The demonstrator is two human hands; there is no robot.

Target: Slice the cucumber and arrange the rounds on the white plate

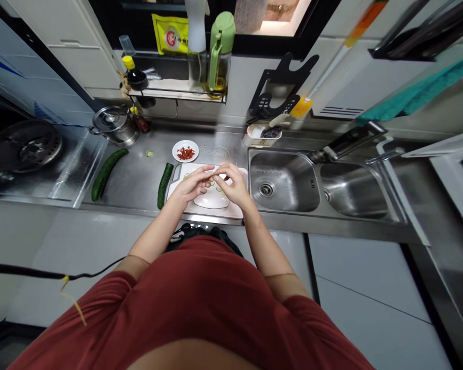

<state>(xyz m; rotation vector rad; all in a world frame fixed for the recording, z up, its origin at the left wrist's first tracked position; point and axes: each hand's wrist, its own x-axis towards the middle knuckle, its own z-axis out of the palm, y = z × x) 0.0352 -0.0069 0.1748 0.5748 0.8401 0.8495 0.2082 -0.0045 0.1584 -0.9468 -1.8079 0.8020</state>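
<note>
Over a white cutting board (235, 209) my left hand (194, 185) and my right hand (232, 185) meet at the fingertips. The left fingers are slightly curled, and whether they hold something is hard to make out. My right thumb and fingers are pinched together on something too small to name. Beneath the hands, a white plate (211, 201) lies on the board, with pale green slices (218, 188) partly hidden by my fingers. A cut cucumber (164, 185) rests at the board's left edge. Behind the board stands a small white dish (185, 151) of chopped red pieces.
A whole cucumber (107, 173) lies on the steel counter further left, near a lidded pot (114, 125) and a red-capped area of bottles. The double sink (285, 180) is right of the board. A shelf (170, 88) with bottles hangs behind; a wok (23, 146) sits far left.
</note>
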